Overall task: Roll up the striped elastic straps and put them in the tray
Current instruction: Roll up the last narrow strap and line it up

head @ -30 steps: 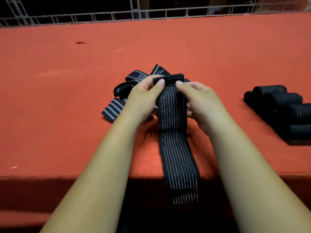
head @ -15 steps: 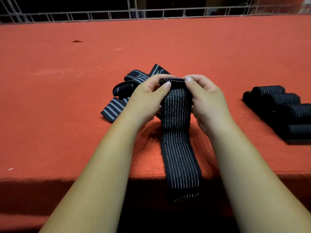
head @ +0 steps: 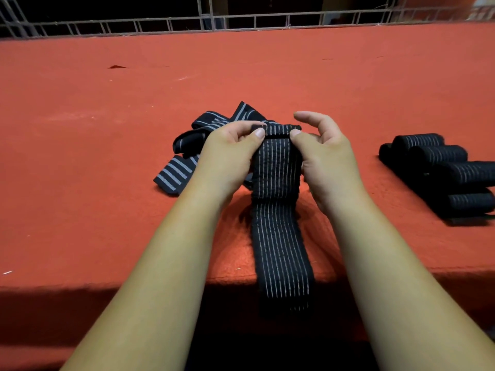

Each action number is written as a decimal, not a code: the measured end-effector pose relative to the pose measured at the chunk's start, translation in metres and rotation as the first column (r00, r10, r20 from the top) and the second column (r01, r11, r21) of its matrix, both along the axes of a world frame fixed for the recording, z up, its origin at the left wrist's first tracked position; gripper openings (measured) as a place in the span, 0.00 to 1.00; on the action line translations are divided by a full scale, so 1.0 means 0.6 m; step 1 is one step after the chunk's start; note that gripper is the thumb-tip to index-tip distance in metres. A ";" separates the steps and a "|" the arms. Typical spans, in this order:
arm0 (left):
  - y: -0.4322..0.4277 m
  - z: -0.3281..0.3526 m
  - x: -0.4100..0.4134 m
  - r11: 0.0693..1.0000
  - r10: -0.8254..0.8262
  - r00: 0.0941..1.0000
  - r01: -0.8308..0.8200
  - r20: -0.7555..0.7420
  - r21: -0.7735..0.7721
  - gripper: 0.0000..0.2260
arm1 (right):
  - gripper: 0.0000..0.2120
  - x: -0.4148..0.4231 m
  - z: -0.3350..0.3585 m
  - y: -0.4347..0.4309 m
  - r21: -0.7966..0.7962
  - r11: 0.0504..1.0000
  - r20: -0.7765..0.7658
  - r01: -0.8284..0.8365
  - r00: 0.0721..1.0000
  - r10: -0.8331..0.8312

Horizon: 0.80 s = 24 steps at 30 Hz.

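The left hand (head: 227, 159) and right hand (head: 324, 164) hold the rolled end of a striped elastic strap (head: 276, 167) above the middle of the red bench (head: 80, 210). The left hand pinches the roll's left end. The right hand's thumb presses its right end, forefinger lifted clear. The strap's tail hangs over the near edge. Loose straps (head: 171, 175) lie just behind; rolled straps (head: 439, 162) sit at the right

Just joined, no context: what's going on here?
A person's left hand and right hand pinch the rolled-up far end of a striped strap; its tail hangs over the near edge of the red table. Loose straps lie heaped behind the left hand, and finished rolls sit to the right.
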<state>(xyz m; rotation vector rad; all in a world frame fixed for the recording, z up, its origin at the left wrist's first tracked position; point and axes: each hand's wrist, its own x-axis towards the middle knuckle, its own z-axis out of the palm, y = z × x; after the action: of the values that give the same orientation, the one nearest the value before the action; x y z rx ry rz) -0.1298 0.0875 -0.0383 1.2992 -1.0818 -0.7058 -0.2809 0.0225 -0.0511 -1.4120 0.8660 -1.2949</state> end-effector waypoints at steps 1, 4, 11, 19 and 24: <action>-0.001 0.000 -0.001 1.000 0.010 1.000 -0.010 0.012 -0.010 0.08 | 0.12 0.000 0.001 0.000 0.000 1.000 -0.025 0.001 1.000 -0.001; -0.004 -0.003 -0.002 0.998 0.053 0.995 -0.050 0.082 -0.033 0.08 | 0.11 -0.002 0.005 0.005 0.009 1.000 -0.088 0.014 0.996 -0.014; -0.006 -0.009 -0.003 0.995 0.060 0.984 -0.046 0.167 -0.091 0.12 | 0.11 -0.007 0.004 0.005 -0.037 0.999 -0.176 0.030 0.984 -0.036; -0.008 -0.011 -0.004 1.000 0.011 0.998 -0.011 0.057 -0.016 0.11 | 0.09 -0.010 0.008 0.003 0.068 0.997 -0.090 0.040 0.995 -0.033; -0.003 -0.001 -0.014 0.997 -0.030 0.998 0.034 -0.050 0.064 0.13 | 0.06 -0.005 0.006 0.004 0.068 0.997 -0.033 0.048 0.998 -0.046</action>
<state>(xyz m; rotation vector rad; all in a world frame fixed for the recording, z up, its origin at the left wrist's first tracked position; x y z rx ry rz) -0.1380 0.0857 -0.0391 1.3160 -1.0496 -0.7987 -0.2842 0.0246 -0.0476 -1.3684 0.9607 -1.2691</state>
